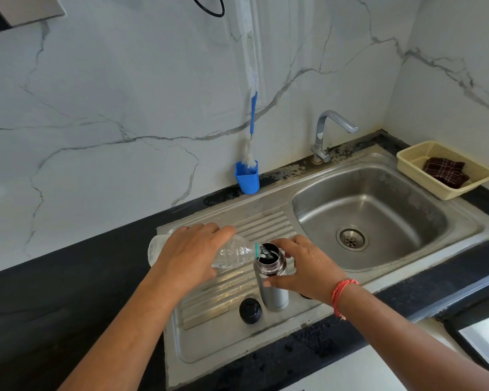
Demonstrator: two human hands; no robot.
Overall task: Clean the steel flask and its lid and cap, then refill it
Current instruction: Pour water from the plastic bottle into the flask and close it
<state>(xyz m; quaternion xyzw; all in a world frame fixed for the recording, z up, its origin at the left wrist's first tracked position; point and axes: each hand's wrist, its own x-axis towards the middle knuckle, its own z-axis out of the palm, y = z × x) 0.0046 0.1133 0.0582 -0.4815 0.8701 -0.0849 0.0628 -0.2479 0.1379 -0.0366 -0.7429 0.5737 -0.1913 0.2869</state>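
Note:
The steel flask (274,292) stands upright and uncapped on the ribbed drainboard (218,337) of the sink. My right hand (305,269) grips its neck from the right. My left hand (189,255) holds a clear plastic water bottle (235,253) tipped sideways, its mouth at the flask's opening, and water runs in. A black round lid (250,310) lies on the drainboard just left of the flask's base. A dark object behind my right wrist is mostly hidden.
The steel sink basin (370,221) with its drain lies to the right, with the tap (326,134) behind it. A blue cup (247,177) holds a bottle brush against the marble wall. A cream basket (446,170) with a dark cloth sits at the far right.

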